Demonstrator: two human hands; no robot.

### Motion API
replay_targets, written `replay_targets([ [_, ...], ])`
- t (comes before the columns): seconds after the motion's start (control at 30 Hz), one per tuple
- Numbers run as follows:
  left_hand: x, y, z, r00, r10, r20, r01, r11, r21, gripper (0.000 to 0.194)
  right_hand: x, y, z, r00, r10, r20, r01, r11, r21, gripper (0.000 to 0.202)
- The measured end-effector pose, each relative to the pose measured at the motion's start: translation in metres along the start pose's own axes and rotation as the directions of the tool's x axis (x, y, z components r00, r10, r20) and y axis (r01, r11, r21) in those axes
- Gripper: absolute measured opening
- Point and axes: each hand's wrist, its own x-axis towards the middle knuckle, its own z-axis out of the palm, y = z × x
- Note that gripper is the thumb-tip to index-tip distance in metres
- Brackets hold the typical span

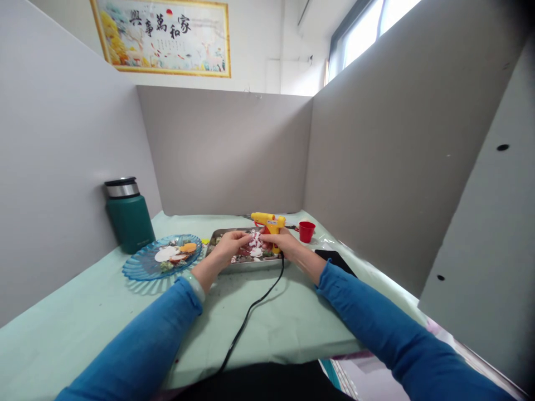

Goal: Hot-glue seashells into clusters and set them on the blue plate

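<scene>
My left hand (234,245) and my right hand (282,240) meet over a metal tray (251,268). Between their closed fingertips is a small white, bumpy piece with pinkish-purple parts (255,240); its exact kind is too small to make out. The tray holds several shells and stones, partly covered by my hands. A yellow glue gun (263,217) is right behind my right hand, its nozzle pointing left. My right hand hides part of its handle, and I cannot tell whether they touch. The gun's black cord (251,308) runs down toward the table's front edge.
At left, a blue scalloped plate (136,267) carries shells and an orange piece; a green bottle (130,223) stands behind it. A red cup (306,231) and a black flat object (334,260) lie to the right. Grey partitions (225,150) enclose the table.
</scene>
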Motion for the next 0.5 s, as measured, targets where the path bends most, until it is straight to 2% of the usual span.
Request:
replay_targets([
  [0.23, -0.0004, -0.0004, -0.0010, 0.999, -0.049, 0.015, 0.049, 0.999, -0.019, 0.045, -0.0017, -0.0048, 0.0044, 0.990, 0.031, -0.141, -0.024, 0.998, 0.057, 0.020],
  [0.4, 0.0030, -0.0037, -0.0039, 0.996, -0.021, -0.090, 0.018, 0.999, -0.027, 0.043, 0.0013, 0.0001, 0.0034, 0.967, 0.008, -0.253, -0.005, 1.000, 0.015, 0.028],
  [0.5, 0.0040, -0.0041, -0.0042, 0.995, -0.007, -0.097, 0.007, 1.000, 0.003, 0.041, 0.0025, 0.0026, 0.0024, 0.955, -0.031, -0.294, 0.030, 1.000, -0.006, 0.031],
])
